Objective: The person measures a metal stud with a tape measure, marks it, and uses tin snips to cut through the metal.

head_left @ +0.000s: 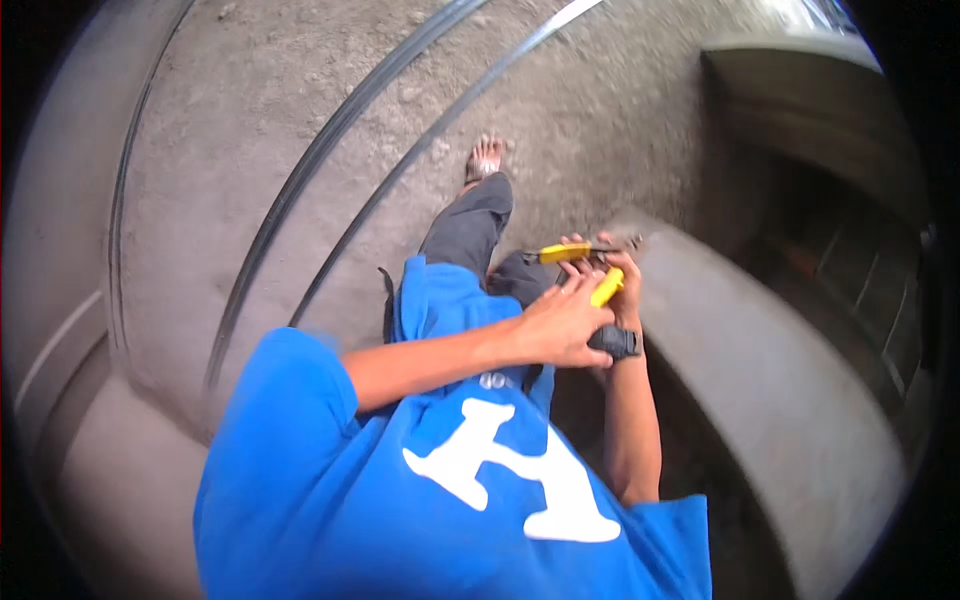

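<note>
Both hands (585,305) around yellow-handled pliers (590,262)

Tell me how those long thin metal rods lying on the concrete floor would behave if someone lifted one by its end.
The metal rods look very long and thin, so one would probably sag and whip about. They seem round, so a push might roll them on the concrete floor. Likely awkward rather than heavy.

Pliers (585,262) jaw tip blurred; lower yellow handle partly hidden by left hand (562,325); right hand (618,290) mostly covered.
</note>
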Motion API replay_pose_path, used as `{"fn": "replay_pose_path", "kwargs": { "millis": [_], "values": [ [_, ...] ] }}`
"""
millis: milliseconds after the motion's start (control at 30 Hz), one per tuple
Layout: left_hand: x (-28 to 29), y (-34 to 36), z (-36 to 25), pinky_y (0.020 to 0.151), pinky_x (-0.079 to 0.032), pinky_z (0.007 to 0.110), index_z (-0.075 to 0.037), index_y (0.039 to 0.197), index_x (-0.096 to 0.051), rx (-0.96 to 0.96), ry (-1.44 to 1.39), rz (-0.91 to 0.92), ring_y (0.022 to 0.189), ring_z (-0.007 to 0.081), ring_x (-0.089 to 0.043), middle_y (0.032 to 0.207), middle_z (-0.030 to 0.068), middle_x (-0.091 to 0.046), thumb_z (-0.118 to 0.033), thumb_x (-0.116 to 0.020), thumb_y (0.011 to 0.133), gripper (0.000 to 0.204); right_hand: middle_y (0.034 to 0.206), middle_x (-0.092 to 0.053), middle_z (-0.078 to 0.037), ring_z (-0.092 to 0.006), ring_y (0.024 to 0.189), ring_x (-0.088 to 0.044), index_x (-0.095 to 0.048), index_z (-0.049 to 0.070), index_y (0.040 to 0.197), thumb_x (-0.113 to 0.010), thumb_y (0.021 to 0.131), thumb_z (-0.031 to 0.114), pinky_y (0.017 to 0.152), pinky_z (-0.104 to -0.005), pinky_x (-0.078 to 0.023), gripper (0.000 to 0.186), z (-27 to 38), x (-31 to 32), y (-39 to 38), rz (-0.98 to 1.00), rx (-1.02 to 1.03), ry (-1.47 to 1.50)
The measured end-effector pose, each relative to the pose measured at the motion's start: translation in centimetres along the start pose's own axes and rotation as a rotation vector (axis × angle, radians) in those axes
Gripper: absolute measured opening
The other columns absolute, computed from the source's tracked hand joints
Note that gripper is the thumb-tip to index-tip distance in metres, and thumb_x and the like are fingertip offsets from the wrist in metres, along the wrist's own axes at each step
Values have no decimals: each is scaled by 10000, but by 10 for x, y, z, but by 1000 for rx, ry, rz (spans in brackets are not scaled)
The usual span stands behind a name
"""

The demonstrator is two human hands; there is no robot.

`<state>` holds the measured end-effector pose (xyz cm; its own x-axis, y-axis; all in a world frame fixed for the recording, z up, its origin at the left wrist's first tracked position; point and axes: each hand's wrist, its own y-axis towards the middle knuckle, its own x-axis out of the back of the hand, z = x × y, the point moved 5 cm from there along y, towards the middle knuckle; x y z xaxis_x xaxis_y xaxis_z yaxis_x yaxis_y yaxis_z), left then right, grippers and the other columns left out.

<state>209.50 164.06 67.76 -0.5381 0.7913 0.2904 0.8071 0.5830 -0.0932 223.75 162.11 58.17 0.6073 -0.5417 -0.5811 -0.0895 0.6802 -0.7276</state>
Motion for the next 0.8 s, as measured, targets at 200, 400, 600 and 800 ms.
{"fn": "replay_pose_path", "kwargs": {
  "millis": [200,400,600,800],
  "values": [
    [87,151,115,824,-540,449,-32,1116,-691,253,-196,-289,945,385,-702,1030,216,-701,-398,-782,789,499,1325,-520,-273,-481,1352,-435,-622,-2,1091,-624,838,267,1170,-635,-328,369,163,108,140,-268,91,114],
    [99,263,420,844,-535,399,34,1148,-668,695,-343,-611,961,282,-719,1016,217,-736,-451,-750,872,564,1117,-561,-162,-389,1126,-611,-530,122,1210,-684,883,300,1013,-595,-470,403,261,166,306,-486,-229,-372],
    [49,368,717,900,-545,450,26,1163,-658,836,-225,-654,1040,391,-707,1069,282,-716,-531,-768,815,666,932,-622,-115,-262,879,-638,-536,80,1212,-679,889,286,807,-406,-523,408,310,258,590,-221,-172,-1543],
    [55,434,734,851,-548,507,11,1240,-536,458,380,-96,1024,420,-674,1120,264,-663,-482,-594,966,567,1185,-547,-285,-432,1110,-578,-455,114,1377,-804,798,321,931,-508,-481,707,300,281,742,-370,409,-2311]
  ]
}}
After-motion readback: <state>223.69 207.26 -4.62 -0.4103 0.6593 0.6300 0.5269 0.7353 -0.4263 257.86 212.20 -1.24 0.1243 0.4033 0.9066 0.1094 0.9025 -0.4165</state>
